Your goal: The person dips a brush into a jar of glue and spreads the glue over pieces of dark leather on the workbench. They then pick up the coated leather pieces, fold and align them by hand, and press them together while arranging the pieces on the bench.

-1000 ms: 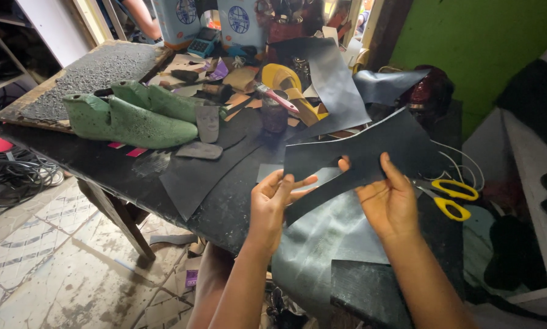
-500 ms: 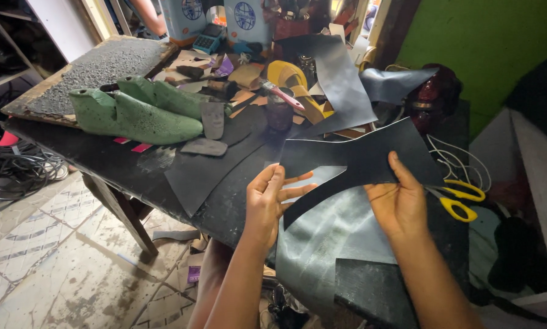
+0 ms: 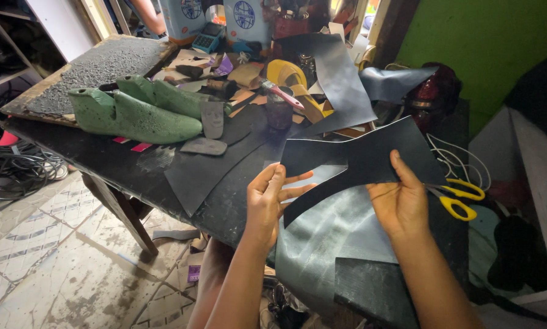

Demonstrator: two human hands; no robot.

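Hands, left (image 3: 273, 198) and right (image 3: 401, 198), grip black leather cutout (image 3: 365, 161); yellow scissors (image 3: 459, 198) beside, green lasts (image 3: 136, 113) beyond.

You get soft daylight from the far doorway, overexposed there; the leather sheet (image 3: 340, 234) shows pale glare, edges bend, focus stays sharp.

A person (image 3: 145, 15) at the top edge is cut off.
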